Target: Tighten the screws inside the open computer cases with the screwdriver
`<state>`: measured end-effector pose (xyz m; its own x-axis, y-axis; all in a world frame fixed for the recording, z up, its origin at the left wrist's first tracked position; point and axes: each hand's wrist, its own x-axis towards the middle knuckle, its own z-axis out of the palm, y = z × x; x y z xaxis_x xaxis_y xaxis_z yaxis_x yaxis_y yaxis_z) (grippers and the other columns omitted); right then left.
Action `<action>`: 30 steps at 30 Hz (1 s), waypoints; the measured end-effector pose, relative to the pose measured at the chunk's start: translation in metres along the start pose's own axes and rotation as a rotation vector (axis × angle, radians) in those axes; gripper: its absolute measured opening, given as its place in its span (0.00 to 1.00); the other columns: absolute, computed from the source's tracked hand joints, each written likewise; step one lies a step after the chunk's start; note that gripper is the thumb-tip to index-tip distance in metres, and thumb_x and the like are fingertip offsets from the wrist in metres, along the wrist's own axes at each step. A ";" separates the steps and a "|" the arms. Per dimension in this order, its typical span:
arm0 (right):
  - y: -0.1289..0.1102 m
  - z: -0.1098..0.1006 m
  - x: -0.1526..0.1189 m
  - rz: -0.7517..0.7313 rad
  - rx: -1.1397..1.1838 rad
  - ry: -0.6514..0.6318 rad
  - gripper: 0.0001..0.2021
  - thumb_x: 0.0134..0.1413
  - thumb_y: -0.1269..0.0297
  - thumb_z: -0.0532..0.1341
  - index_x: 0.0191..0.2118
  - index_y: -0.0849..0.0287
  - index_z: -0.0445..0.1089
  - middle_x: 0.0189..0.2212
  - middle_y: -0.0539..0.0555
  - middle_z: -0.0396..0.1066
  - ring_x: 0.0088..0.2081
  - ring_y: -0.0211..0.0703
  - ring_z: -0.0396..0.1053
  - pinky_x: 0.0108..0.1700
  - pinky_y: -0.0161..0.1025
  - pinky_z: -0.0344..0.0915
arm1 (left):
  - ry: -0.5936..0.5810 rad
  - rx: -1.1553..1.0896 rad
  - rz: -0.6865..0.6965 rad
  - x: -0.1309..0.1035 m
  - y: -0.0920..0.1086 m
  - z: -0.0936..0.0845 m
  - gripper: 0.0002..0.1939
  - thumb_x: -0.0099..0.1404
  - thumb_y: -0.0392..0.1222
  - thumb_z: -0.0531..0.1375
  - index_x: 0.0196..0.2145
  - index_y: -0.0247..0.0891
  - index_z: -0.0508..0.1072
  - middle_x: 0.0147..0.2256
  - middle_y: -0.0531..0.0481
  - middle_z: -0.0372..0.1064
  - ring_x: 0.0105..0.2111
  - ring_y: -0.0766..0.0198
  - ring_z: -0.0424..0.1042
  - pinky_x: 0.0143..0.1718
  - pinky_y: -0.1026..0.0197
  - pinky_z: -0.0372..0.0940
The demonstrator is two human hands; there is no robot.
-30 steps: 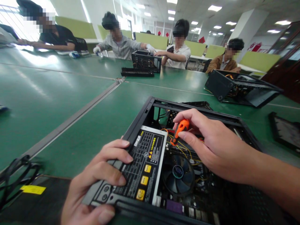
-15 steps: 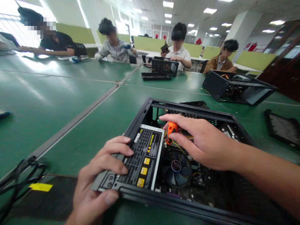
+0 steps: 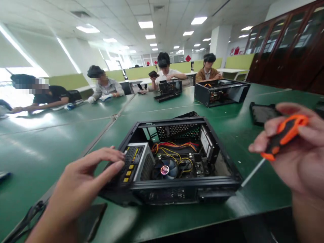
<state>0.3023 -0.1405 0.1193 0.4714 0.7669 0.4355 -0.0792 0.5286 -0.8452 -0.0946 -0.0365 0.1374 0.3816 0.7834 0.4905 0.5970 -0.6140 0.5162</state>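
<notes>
An opened black computer case point(image 3: 172, 184) lies on the green table in front of me, its inside facing up. A power supply point(image 3: 138, 158) with a printed label sits at its left end, beside a dark cooling fan point(image 3: 165, 169). My left hand point(image 3: 83, 182) rests on the left edge of the case and power supply, thumb and index finger stretched out; its other fingers are hidden. To the right of the case, my right hand point(image 3: 291, 148) is closed round a screwdriver point(image 3: 286, 136) with an orange and black handle. Its metal shaft points down and left, near the case's right corner.
Another open computer case point(image 3: 221, 92) stands at the far right, with a black panel point(image 3: 263, 113) nearer me. Several people sit across the table point(image 3: 63, 145); one has a dark case point(image 3: 170, 87) in front. Black cables point(image 3: 30, 216) lie at the lower left.
My right hand has moved out of the case to the right, taking the screwdriver with it. My left hand has loosened from round the power supply corner. The view has tilted up and turned right.
</notes>
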 end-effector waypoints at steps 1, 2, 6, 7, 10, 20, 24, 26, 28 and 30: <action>0.013 -0.020 -0.015 0.093 0.094 0.031 0.13 0.56 0.65 0.56 0.45 0.45 0.72 0.26 0.48 0.62 0.16 0.37 0.61 0.18 0.40 0.64 | -0.067 0.085 -0.001 0.012 0.016 0.003 0.09 0.56 0.52 0.65 0.32 0.47 0.78 0.34 0.53 0.77 0.35 0.55 0.75 0.43 0.55 0.68; 0.028 -0.037 -0.030 0.160 0.146 0.053 0.12 0.54 0.64 0.57 0.44 0.48 0.72 0.24 0.46 0.59 0.12 0.31 0.50 0.14 0.35 0.57 | -0.159 0.160 -0.001 0.023 0.033 0.010 0.12 0.55 0.54 0.65 0.33 0.47 0.78 0.34 0.52 0.77 0.35 0.55 0.75 0.40 0.56 0.68; 0.083 -0.068 -0.079 0.415 -0.169 -0.080 0.28 0.52 0.56 0.66 0.59 0.52 0.65 0.36 0.53 0.72 0.21 0.36 0.66 0.23 0.38 0.68 | -0.642 0.384 -0.066 0.065 0.080 0.064 0.14 0.56 0.54 0.61 0.33 0.46 0.81 0.30 0.50 0.77 0.29 0.57 0.74 0.33 0.58 0.66; 0.090 -0.068 -0.086 0.422 -0.277 -0.147 0.35 0.50 0.55 0.68 0.63 0.53 0.60 0.45 0.58 0.73 0.31 0.44 0.73 0.30 0.40 0.71 | -0.763 0.438 -0.101 0.072 0.086 0.080 0.14 0.55 0.54 0.61 0.31 0.44 0.82 0.28 0.50 0.77 0.28 0.57 0.73 0.32 0.59 0.65; 0.095 -0.060 -0.088 0.349 -0.470 -0.341 0.46 0.45 0.55 0.71 0.69 0.56 0.51 0.60 0.63 0.64 0.55 0.56 0.68 0.50 0.48 0.69 | -0.972 0.552 -0.166 0.083 0.088 0.120 0.13 0.50 0.51 0.63 0.22 0.40 0.79 0.20 0.49 0.72 0.24 0.57 0.71 0.29 0.59 0.63; 0.081 -0.029 -0.052 0.086 -0.565 -0.582 0.46 0.38 0.64 0.72 0.66 0.57 0.57 0.46 0.54 0.77 0.48 0.51 0.73 0.52 0.45 0.66 | -0.978 0.482 -0.178 0.087 0.063 0.116 0.09 0.42 0.38 0.63 0.11 0.39 0.68 0.13 0.55 0.59 0.19 0.64 0.60 0.26 0.61 0.58; 0.095 -0.004 -0.049 0.069 -0.651 -0.634 0.50 0.38 0.62 0.71 0.69 0.59 0.50 0.45 0.53 0.77 0.46 0.49 0.74 0.50 0.43 0.67 | -0.872 0.395 -0.228 0.103 0.052 0.083 0.14 0.49 0.52 0.62 0.18 0.38 0.74 0.17 0.55 0.63 0.22 0.64 0.61 0.26 0.63 0.57; 0.105 0.019 -0.046 0.060 -0.689 -0.648 0.52 0.38 0.61 0.71 0.70 0.59 0.47 0.45 0.54 0.77 0.46 0.50 0.74 0.48 0.43 0.67 | -0.814 0.346 -0.253 0.105 0.046 0.076 0.19 0.53 0.58 0.59 0.26 0.39 0.77 0.21 0.55 0.67 0.24 0.63 0.64 0.27 0.63 0.58; 0.117 0.049 -0.043 0.050 -0.701 -0.662 0.53 0.38 0.59 0.71 0.70 0.60 0.46 0.44 0.56 0.77 0.46 0.52 0.74 0.46 0.42 0.68 | -0.780 0.312 -0.271 0.102 0.040 0.074 0.21 0.52 0.60 0.59 0.29 0.39 0.78 0.24 0.54 0.70 0.26 0.61 0.66 0.29 0.63 0.60; 0.129 0.084 -0.040 0.038 -0.711 -0.686 0.54 0.38 0.58 0.70 0.70 0.63 0.45 0.44 0.59 0.77 0.46 0.55 0.74 0.45 0.43 0.68 | -0.747 0.301 -0.297 0.096 0.033 0.070 0.23 0.51 0.62 0.59 0.27 0.38 0.78 0.25 0.53 0.72 0.28 0.60 0.68 0.31 0.62 0.61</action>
<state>0.1992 -0.0724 0.0186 -0.1493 0.9424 0.2993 0.5681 0.3295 -0.7541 0.0112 0.0255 0.1522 0.4813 0.8304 -0.2807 0.8673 -0.4048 0.2898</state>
